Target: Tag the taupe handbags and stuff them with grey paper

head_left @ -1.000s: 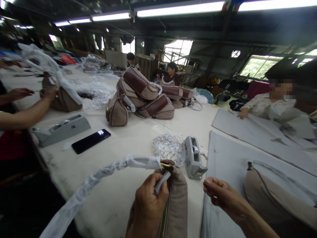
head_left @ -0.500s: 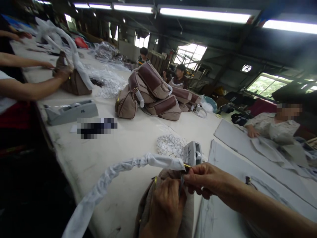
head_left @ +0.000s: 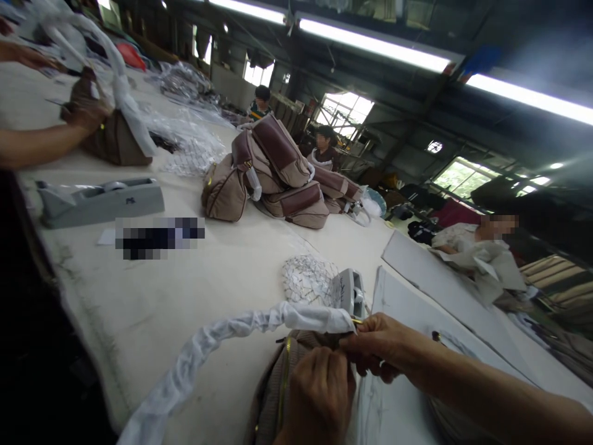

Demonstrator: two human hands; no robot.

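Observation:
A taupe ribbed handbag (head_left: 271,386) with a gold zip is under my hands at the table's near edge. Its long strap (head_left: 199,352), wrapped in white paper, arches out to the left. My left hand (head_left: 319,386) is closed at the bag's top, knuckles up, and hides most of the bag. My right hand (head_left: 384,343) pinches at the wrapped strap's end, where a gold metal fitting (head_left: 356,321) shows by the fingertips. The fingertips of both hands nearly meet, and what lies between them is hidden.
Behind my hands stand a small grey tape dispenser (head_left: 349,290) and a crumpled patterned plastic bag (head_left: 306,278). A pile of taupe and maroon bags (head_left: 278,173) lies farther back. At left are a long tape dispenser (head_left: 106,201) and a co-worker's hand (head_left: 90,117) on another bag. Grey sheets (head_left: 417,334) lie right.
The view has shifted, so the table's things sit farther left. My hands have drawn closer together, and the thin grey strip between them is now hidden. The co-worker at right has lifted a sheet.

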